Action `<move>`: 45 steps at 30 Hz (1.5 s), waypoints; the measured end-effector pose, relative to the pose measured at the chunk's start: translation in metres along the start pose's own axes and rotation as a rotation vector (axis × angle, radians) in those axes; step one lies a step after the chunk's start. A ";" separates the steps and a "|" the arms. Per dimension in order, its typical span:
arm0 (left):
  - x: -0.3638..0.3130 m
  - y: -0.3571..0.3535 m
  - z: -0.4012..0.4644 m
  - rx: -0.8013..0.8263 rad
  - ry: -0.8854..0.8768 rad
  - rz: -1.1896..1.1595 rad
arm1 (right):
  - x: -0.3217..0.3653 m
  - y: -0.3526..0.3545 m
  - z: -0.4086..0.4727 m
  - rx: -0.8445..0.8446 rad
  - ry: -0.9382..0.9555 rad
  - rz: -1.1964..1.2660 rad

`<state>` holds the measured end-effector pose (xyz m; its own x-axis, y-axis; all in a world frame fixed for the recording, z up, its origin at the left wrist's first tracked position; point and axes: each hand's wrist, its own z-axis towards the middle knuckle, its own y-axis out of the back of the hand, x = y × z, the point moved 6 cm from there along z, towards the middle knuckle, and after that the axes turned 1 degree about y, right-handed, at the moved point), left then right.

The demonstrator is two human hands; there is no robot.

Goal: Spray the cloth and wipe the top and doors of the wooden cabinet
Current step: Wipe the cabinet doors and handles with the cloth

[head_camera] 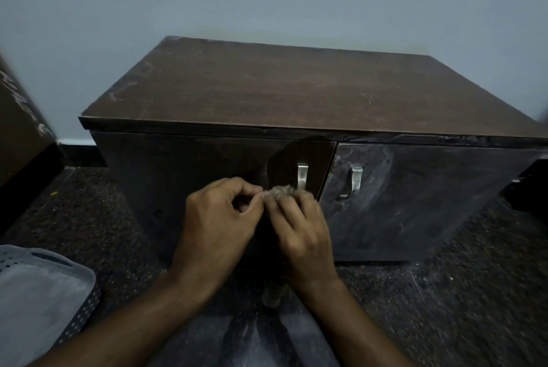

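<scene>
A low dark wooden cabinet (284,90) stands against the wall, with two doors and a metal handle on each. Its left door (178,182) shows a wiped patch around its handle (302,175); the right door (430,197) is streaked with dust. In front of the left door both hands hold a small brownish cloth (280,190). My left hand (219,218) pinches its edge with curled fingers. My right hand (299,227) grips the cloth from the right. Most of the cloth is hidden by my hands; a dark part hangs down below them.
A grey perforated plastic basket (41,292) sits on the dark speckled floor at the lower left. Another piece of dark furniture (20,129) stands at the left edge. The pale wall rises behind the cabinet. No spray bottle is in view.
</scene>
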<state>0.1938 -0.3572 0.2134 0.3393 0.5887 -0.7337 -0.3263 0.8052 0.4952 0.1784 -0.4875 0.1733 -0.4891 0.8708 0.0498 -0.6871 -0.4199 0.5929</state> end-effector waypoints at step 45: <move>-0.009 -0.041 -0.008 0.273 0.096 -0.194 | -0.061 0.041 -0.009 0.237 -0.855 1.009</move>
<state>0.1974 -0.3962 0.1957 0.2826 0.4240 -0.8605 -0.0113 0.8984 0.4390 0.1751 -0.5606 0.1876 -0.1768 0.1313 0.9755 -0.0767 -0.9899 0.1193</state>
